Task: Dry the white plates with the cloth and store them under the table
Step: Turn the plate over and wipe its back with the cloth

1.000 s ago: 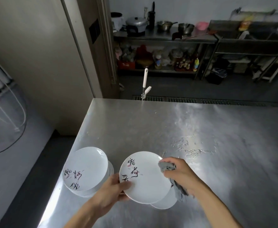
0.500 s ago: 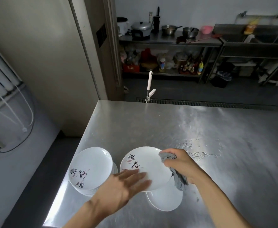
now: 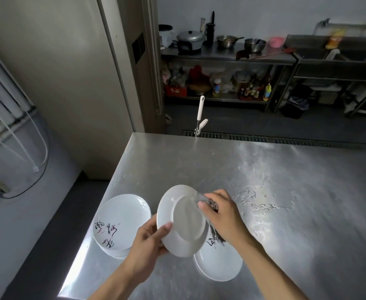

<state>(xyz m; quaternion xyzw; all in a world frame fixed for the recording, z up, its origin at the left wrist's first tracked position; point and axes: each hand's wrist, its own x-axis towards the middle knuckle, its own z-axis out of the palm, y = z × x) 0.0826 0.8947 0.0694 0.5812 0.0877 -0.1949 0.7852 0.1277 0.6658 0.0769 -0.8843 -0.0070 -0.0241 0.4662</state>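
I hold a white plate (image 3: 183, 221) tilted above the steel table (image 3: 286, 191), its plain underside facing me. My left hand (image 3: 150, 237) grips its lower left rim, thumb on the back. My right hand (image 3: 221, 215) holds a grey cloth (image 3: 203, 199) against the plate's upper right edge; the cloth's tail hangs down below the hand. A stack of white plates (image 3: 121, 224) with painted characters stands at the table's front left corner. One more white plate (image 3: 219, 260) lies flat on the table beneath the held one.
Water drops (image 3: 262, 202) spread on the table right of my hands. The table's left edge drops to a dark floor (image 3: 47, 234). Beyond the far edge stand a white mop handle (image 3: 200, 111), a shelf with pots (image 3: 221, 53) and a sink (image 3: 338, 53).
The plate has been flipped from painted face up to underside up. My left hand went from lying open over the plate to gripping its rim.
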